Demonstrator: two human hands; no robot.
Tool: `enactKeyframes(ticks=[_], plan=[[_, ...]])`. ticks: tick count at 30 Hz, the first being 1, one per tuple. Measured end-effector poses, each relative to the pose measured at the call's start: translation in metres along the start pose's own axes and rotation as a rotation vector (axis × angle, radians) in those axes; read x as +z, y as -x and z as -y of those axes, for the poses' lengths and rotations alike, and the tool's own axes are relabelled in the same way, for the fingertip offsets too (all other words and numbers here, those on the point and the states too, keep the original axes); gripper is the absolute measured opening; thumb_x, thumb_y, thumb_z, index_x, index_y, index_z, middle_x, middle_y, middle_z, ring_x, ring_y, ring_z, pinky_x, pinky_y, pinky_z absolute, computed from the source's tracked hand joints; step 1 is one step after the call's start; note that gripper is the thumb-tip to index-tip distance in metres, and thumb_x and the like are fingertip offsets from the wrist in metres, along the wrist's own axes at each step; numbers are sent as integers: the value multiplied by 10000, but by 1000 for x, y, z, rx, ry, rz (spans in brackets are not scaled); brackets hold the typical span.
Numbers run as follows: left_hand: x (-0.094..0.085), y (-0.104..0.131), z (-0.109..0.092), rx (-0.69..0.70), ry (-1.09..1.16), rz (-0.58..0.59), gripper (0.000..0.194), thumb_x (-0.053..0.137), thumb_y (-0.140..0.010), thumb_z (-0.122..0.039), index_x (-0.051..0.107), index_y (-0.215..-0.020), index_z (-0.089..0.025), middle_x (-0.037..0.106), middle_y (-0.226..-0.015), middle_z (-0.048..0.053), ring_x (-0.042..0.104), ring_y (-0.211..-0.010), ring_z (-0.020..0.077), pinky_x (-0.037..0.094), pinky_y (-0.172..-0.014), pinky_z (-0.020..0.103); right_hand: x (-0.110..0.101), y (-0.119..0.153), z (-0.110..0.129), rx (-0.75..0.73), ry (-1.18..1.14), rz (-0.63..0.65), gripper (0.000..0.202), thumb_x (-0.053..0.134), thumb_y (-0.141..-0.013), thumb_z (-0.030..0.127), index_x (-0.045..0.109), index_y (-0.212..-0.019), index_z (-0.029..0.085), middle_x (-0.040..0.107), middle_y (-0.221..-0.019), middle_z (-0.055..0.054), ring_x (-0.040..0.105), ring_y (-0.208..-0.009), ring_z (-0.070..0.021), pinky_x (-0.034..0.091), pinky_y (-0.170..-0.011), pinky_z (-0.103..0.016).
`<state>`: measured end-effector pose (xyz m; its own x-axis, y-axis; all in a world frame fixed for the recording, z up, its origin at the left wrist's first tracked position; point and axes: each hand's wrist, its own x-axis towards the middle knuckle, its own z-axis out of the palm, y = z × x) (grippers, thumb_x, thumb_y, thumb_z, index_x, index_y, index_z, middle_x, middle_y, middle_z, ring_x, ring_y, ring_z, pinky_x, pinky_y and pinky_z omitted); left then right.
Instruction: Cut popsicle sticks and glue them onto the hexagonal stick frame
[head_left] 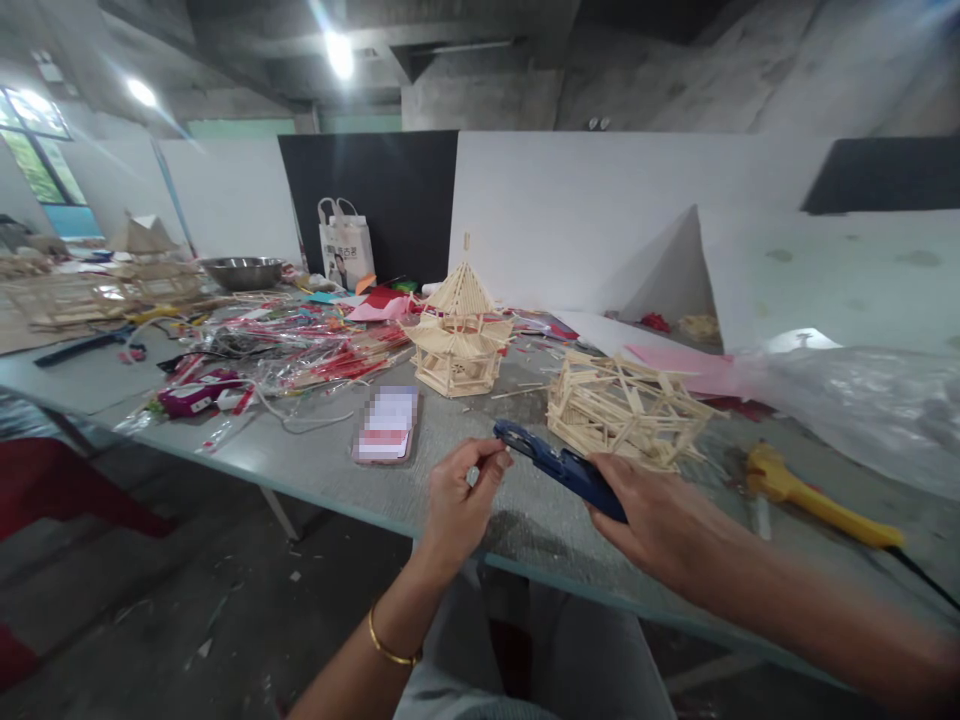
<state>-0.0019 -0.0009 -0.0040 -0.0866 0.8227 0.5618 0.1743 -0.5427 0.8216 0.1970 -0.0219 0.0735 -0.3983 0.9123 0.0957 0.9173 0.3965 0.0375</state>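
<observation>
My right hand (637, 500) is wrapped round a dark blue hand tool (559, 465), whose tip points left. Close to that tip, the thumb and forefinger of my left hand (461, 495) are pinched together on a small pale piece (508, 457), too small to name. Behind my hands stands a pagoda model (456, 345) made of thin wooden sticks, with a pointed roof. An open stick frame (630, 405) lies just beyond my right hand, which hides part of its lower edge.
A phone (386, 425) lies left of my left hand. At the right is a yellow glue gun (817, 495) with a black cord. Plastic-wrapped sticks (330, 355), a purple device (199, 393) and a metal bowl (244, 272) are on the left; clear plastic (862, 400) lies at the right.
</observation>
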Motion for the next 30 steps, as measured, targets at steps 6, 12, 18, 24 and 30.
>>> enactKeyframes(ticks=[6,12,18,24,30], plan=[[3,-1,0,56,-21,-27,158,543,-866,-254,661,-880,-149,623,-755,21,565,-685,97,421,-637,198,4,0,0,47,81,-16,212,475,-808,282,573,-953,161,695,-794,-88,671,-713,-258,428,-590,-323],[8,-3,-3,122,-130,-99,132,540,-866,-224,655,-860,-158,648,-760,19,582,-696,102,434,-655,200,6,-7,-1,35,216,-94,205,471,-825,332,587,-863,167,697,-724,-89,669,-659,-251,358,-527,-296],[10,-8,-5,141,-170,-162,136,521,-873,-240,639,-887,-174,664,-799,28,595,-731,122,452,-693,225,-2,-15,-3,78,218,-45,242,437,-849,362,570,-908,169,700,-774,-101,669,-697,-270,360,-550,-312],[5,-13,-15,-29,44,-8,183,497,-869,-276,625,-838,-149,658,-729,24,575,-664,114,445,-641,219,-17,-8,3,11,-9,-38,266,448,-845,340,549,-1005,154,668,-882,-110,646,-807,-243,425,-691,-329],[2,-14,-18,-123,176,28,215,507,-852,-316,601,-754,-149,647,-702,21,549,-639,106,439,-629,217,-23,-5,10,23,-49,5,250,442,-843,326,574,-964,152,668,-853,-113,641,-772,-230,425,-670,-319]])
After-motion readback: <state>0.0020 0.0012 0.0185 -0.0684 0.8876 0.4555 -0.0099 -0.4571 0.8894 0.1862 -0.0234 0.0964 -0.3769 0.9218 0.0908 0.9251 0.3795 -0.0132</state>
